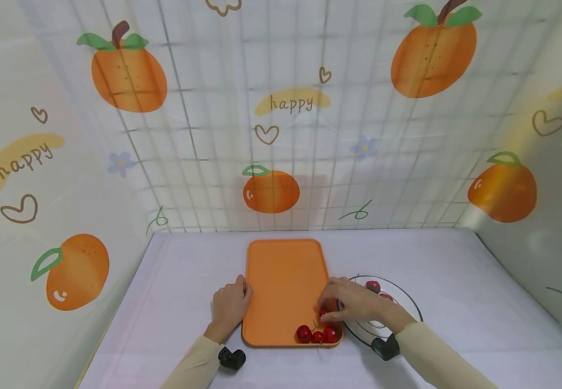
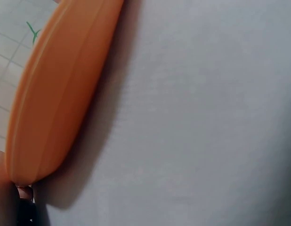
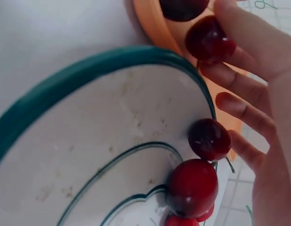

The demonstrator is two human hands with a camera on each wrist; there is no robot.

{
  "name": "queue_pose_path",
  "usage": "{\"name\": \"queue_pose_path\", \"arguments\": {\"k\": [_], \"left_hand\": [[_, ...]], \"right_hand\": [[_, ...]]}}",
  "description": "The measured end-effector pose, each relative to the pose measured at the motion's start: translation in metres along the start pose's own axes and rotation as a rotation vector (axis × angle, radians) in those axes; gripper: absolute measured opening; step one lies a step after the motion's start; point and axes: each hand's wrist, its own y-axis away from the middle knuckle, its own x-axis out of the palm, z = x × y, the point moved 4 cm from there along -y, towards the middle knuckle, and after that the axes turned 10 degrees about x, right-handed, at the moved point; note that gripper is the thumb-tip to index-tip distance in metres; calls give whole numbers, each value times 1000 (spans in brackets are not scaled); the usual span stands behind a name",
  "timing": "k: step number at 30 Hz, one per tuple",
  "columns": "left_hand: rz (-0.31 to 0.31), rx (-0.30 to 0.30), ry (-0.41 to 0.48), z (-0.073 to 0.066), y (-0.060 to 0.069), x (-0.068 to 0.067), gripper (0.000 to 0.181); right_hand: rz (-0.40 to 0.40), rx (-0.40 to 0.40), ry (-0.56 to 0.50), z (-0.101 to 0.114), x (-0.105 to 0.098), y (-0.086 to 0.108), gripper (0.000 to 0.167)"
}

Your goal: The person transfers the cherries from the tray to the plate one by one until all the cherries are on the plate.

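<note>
Fingers and thumb of the right hand (image 1: 354, 301) pinch one red cherry (image 3: 210, 40) over the right side of the orange tray (image 1: 286, 286). I cannot tell if this cherry touches the tray. The other fingers of that hand bend a little, and there are gaps between them. The left hand (image 1: 231, 303) grips the left edge of the tray, so its fingers are clamped on that edge.

Three more cherries (image 1: 303, 334) sit close together inside the tray, in the near right corner. They are dark red and shiny. A white plate (image 3: 131, 108) with green rings is just beside the tray, on its right. Some red cherries on the plate (image 3: 192, 187) lie in a bunch, to the right of the tray. The right arm hides part of the plate.

A cream sleeve (image 1: 441, 351) and a small black thing (image 1: 385, 348) near the wrist show on each side of the tray. The white table (image 1: 179, 281) is under the tray. Behind the tray is a pale sheet (image 1: 213, 81) with big orange fruits, hearts, blue flowers and the word "happy".
</note>
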Motion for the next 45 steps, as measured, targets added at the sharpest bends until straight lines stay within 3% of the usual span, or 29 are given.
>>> {"name": "queue_pose_path", "arguments": {"k": [8,17,28,35,40,45], "left_hand": [[-18,10,3,-1,0,0,30],[-23,5,-5,-1,3,4,28],[-12,1,-10,-4,3,4,29],[-31,20,8,-3,0,2,28],[-34,25,2,-1,-1,2,28],[-29,11,17,-2,-1,0,28]], "right_hand": [[-26,38,-72,-6,-7,1,33],[-168,67,29,-15,-9,6,29],[-213,182,-28,-28,-15,11,34],[-319,149,-12,-33,-27,14,32],[-404,185,30,-42,-30,16,32],[-432,178,39,-47,-30,20,29]]}}
